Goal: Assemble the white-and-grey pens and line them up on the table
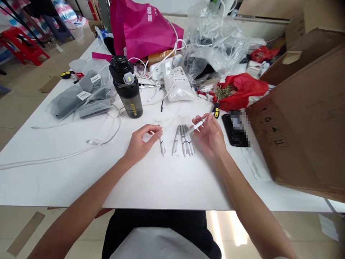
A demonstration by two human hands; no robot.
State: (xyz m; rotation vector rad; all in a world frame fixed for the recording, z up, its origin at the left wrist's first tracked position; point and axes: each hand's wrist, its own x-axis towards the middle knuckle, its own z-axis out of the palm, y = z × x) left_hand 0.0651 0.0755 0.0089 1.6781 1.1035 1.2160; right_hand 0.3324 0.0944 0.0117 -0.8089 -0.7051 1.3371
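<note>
My left hand (142, 144) pinches the upper end of a white and silver pen (162, 147) between thumb and fingertips; its lower end points toward me, at or just above the tabletop. In my right hand (212, 138) is a second white and grey pen (198, 125), held slantwise with its tip down to the left. That tip hangs over a small group of similar pens (184, 145) lying side by side on the white table (161, 183). Part of the right-hand pen is hidden by my fingers.
Behind my left hand stands a black bottle (132, 97), beside bagged dark items (67, 102). A phone (235, 129), a yellow-black screwdriver handle (216, 110) and a cardboard box (302, 118) lie rightward. A red bag (242, 90), white cables (110, 138) and a magenta bag (148, 32) are farther back.
</note>
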